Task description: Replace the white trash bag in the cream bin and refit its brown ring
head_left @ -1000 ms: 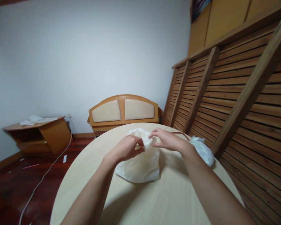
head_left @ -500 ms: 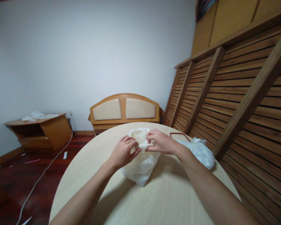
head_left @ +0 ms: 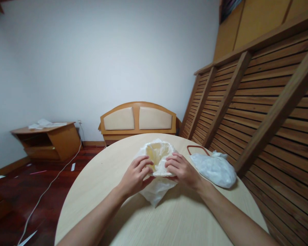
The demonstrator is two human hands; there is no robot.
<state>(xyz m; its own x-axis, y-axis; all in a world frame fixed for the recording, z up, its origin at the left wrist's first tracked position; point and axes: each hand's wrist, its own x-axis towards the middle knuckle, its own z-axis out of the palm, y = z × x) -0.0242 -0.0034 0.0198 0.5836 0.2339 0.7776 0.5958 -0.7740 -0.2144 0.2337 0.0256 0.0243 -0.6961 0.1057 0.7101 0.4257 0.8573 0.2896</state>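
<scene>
A thin white plastic bag point(head_left: 155, 191) stands on the round table point(head_left: 113, 160), its mouth open and its lower corner hanging to a point toward me. The inside looks yellowish; I cannot tell whether a container is within it. My left hand point(head_left: 137, 173) is closed on the left side of the near rim, fingers over the edge and thumb outside. On the right side of the same rim, my right hand point(head_left: 184, 171) grips in a like way. The thumbs are partly hidden.
At the table's right lies a knotted whitish bag point(head_left: 215, 169) beside a brown loop-shaped handle point(head_left: 198, 147). A slatted wooden frame point(head_left: 246, 119) leans close on the right. A headboard point(head_left: 138, 118) and a low cabinet point(head_left: 59, 140) stand beyond. A cable point(head_left: 53, 181) crosses the floor.
The bag's mouth has widened, showing more of its inside. Both hands have moved slightly toward me and apart along the near rim. The view has shifted a little.
</scene>
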